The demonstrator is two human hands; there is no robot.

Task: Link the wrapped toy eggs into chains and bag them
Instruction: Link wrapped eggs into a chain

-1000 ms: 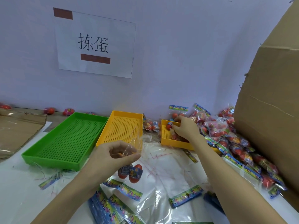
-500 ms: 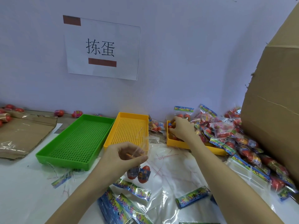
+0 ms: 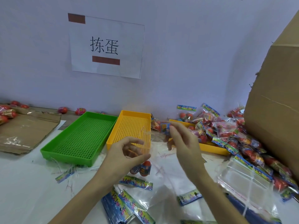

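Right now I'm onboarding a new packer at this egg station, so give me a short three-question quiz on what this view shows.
1. True or false: the green tray holds wrapped eggs.
2. Which hand pinches a wrapped toy egg? A) left hand B) right hand C) neither
3. Fill in: below the left hand, two linked eggs hang in a clear ____.

Key: 1 false, the green tray has no eggs in it. 2 B, the right hand pinches it above the near edge of the middle yellow tray. 3 wrapper, whose top the left hand holds.
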